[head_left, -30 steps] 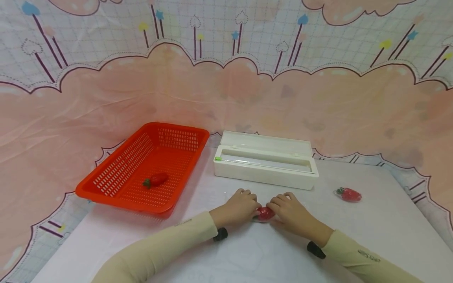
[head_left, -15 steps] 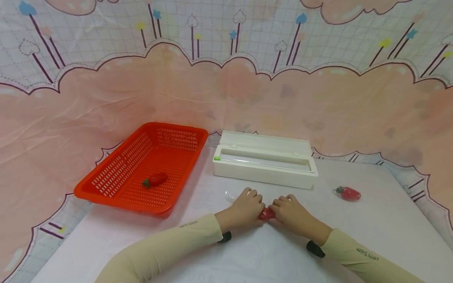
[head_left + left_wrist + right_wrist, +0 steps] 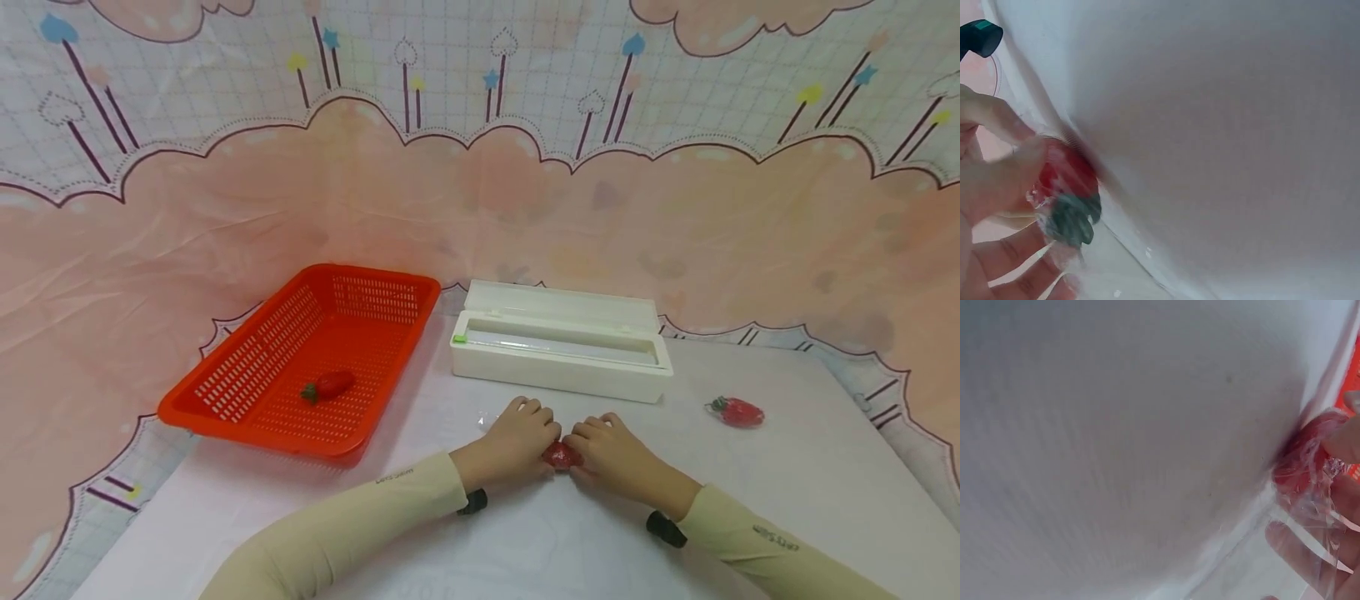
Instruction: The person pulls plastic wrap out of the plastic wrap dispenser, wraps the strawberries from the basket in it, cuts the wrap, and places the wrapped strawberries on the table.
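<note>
A strawberry (image 3: 562,455) wrapped in clear film sits between both hands, low over the white table. My left hand (image 3: 516,446) grips its leafy end; in the left wrist view the thumb (image 3: 1004,181) lies over the red flesh, with green leaves (image 3: 1072,219) under the film. From the other side my right hand (image 3: 617,454) pinches the strawberry's red end. Clear film (image 3: 1319,515) stretches across the right fingers in the right wrist view. A loose bit of film (image 3: 486,421) sticks out beyond the left hand.
A white cling film box (image 3: 562,380) with its lid up stands behind the hands. At the left, an orange-red basket (image 3: 375,417) holds one strawberry (image 3: 330,385). Another film-wrapped strawberry (image 3: 738,412) lies on the table at the right.
My left hand has shifted a little to the right, now covering the strawberry's leafy end, and film shows past its knuckles. The right hand has barely moved.
</note>
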Available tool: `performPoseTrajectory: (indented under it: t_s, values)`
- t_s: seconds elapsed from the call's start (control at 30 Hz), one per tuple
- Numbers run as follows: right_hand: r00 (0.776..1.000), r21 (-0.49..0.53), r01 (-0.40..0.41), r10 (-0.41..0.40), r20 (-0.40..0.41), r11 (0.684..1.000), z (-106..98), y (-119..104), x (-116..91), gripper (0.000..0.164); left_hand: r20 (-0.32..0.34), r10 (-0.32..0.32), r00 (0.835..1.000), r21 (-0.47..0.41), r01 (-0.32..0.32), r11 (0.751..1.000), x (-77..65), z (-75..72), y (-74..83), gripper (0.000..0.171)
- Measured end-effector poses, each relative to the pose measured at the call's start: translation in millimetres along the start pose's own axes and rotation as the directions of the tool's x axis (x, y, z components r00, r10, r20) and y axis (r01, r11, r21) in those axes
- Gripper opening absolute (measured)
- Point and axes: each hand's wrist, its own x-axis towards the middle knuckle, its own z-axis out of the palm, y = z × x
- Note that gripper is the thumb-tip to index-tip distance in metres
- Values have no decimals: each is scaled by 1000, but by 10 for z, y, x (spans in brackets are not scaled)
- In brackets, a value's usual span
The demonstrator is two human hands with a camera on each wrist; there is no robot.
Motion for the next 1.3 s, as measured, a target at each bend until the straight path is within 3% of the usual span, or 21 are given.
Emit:
performPoseTrajectory:
  t_s: [0.17, 0.4, 0.6, 0.77, 1.0, 1.2, 1.3]
  values:
    - [1000, 62, -17, 17, 13, 998, -30, 10, 3, 27, -37, 6, 999, -8, -7, 1000, 3, 18, -22, 27]
    - [998, 97, -53, 49, 46, 994, -54, 0, 36, 26, 18, -9, 1000, -84, 11, 996, 19, 46, -73, 32]
    - [992, 157, -71, 54, 113, 985, -70, 19, 56, 21, -28, 7, 1000, -22, -7, 1000, 14, 32, -69, 37]
    - [994, 100, -88, 80, 80, 991, -54, 29, 61, 25, -9, -1, 1000, -29, 1, 1000, 22, 37, -64, 36]
    - [998, -16, -46, 47, 40, 999, -44, 14, 75, 46, 27, -28, 999, -84, 30, 996, 75, 92, -93, 33]
    - [992, 43, -77, 72, 104, 996, -40, 12, 83, 39, 18, -14, 1000, -15, 15, 1000, 82, 90, -76, 50]
    - [988, 73, -95, 85, 132, 993, -17, 10, 79, 43, 5, -10, 1000, 5, 10, 1000, 65, 104, -64, 48]
